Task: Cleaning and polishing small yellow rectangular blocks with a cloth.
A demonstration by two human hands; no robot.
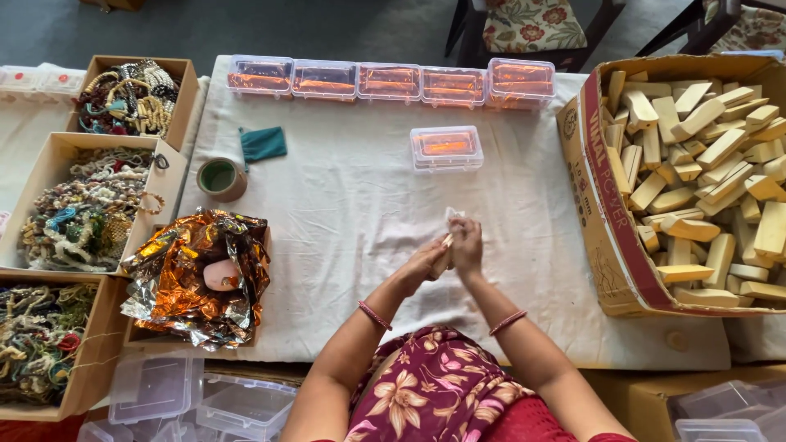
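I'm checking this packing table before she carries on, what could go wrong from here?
Both hands, left hand and right hand, pinch one small wooden block in a thin wrapper above the cloth; it might slip out. The cardboard box of blocks sits at the table's right end and could tip if nudged.

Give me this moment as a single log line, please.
left hand and right hand: together on a small wooden block | white cloth below | clear box ahead | carton of wooden blocks right

White-clothed table (344,213): plastic boxes (446,149), tape roll (221,178).
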